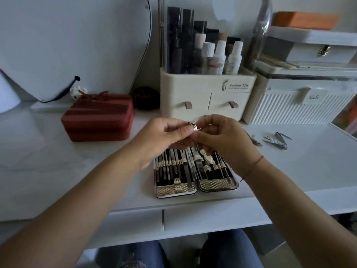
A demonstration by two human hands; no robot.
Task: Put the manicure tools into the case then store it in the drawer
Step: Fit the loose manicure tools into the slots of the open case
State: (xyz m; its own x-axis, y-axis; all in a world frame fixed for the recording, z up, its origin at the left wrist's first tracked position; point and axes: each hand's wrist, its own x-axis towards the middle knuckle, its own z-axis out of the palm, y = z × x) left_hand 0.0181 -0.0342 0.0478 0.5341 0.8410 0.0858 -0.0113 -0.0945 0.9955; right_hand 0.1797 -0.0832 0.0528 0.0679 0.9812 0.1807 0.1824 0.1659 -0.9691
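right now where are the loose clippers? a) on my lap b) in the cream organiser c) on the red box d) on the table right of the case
d: the loose clippers lie on the white table to the right of the open case, while the left hand and right hand pinch a small metal tool above it.

Case (174, 191) lies open, part-filled; apparently a clipper (193, 125) held above.

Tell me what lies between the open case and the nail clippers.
Head view: the wrist of the right hand crosses that stretch; a small metal tool lies on the table.
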